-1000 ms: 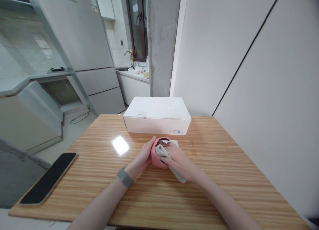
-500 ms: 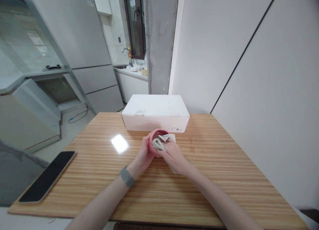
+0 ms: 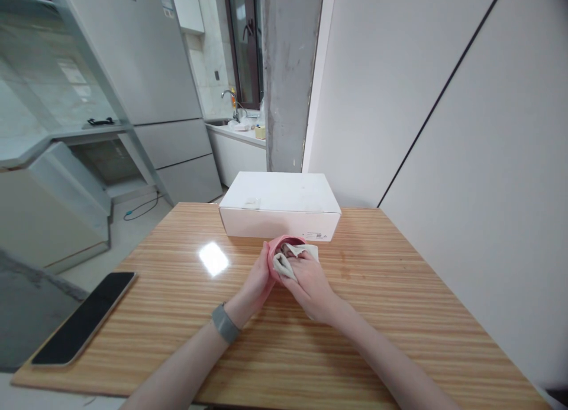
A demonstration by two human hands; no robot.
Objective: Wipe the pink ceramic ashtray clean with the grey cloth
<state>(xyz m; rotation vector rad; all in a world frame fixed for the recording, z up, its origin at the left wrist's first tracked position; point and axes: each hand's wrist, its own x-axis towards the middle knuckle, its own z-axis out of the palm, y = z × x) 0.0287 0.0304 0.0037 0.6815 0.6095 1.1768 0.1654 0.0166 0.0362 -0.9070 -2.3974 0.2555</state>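
Observation:
A pink round vessel [image 3: 280, 243], a bowl or a wide cup, is tilted with its mouth towards me. My left hand [image 3: 258, 284] wraps around its left side, a grey band on the wrist. In my right hand [image 3: 312, 287] is a light grey cloth [image 3: 284, 266], bunched under the fingers and pushed into the vessel's mouth. Part of the cloth hangs over the right rim. The fingertips of my right hand are hidden inside the vessel and the cloth. Whether the vessel's underside touches the table cannot be seen.
A white closed box [image 3: 280, 218] stands on the wooden table [image 3: 399, 315] just behind the vessel. Near the left table edge lies a dark flat slab with a light rim [image 3: 84, 318]. A white wall [image 3: 444, 132] rises along the right side.
My right hand and the cloth have shifted slightly within the vessel's mouth, and the vessel is turned a little. The whole view has moved slightly. Both hands keep their holds.

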